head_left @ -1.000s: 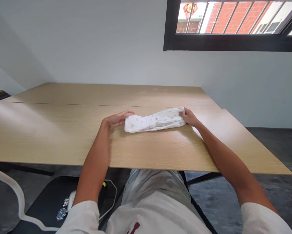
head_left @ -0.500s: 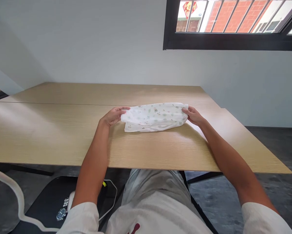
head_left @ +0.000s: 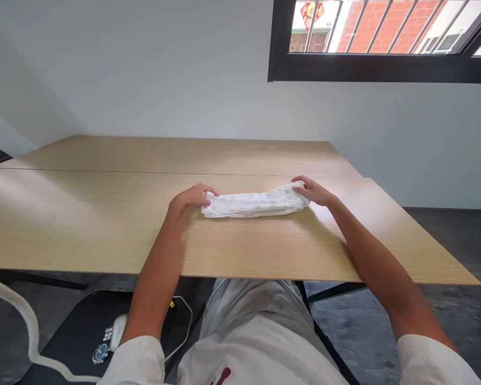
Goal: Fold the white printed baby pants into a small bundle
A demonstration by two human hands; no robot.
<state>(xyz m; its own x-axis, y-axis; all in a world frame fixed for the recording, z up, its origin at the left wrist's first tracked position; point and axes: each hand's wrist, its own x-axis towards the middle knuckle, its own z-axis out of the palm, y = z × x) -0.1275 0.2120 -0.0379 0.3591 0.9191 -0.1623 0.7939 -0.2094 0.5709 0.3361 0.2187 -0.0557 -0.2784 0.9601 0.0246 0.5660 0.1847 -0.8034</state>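
A folded white cloth (head_left: 253,204) with a small, pale print lies as a long narrow strip near the middle of the table. My left hand (head_left: 195,195) pinches its left end between thumb and fingers. At the other end, my right hand (head_left: 310,190) grips the cloth, with the thumb on the near side and fingers at the far side. That right end is raised slightly above the table, while the left part rests low on or close to the wood. The exact kind of cloth item cannot be made out.
The pale wooden table (head_left: 104,224) has a seam across it and a near edge by my lap. On a black chair (head_left: 71,331) at lower left are a metal wristwatch (head_left: 101,352) and a white object (head_left: 118,331). A barred window (head_left: 380,32) is in the wall.
The cloth's upper edge has come down toward me, so the strip is narrower. My left hand has moved slightly nearer and right; my right hand has shifted a little left.
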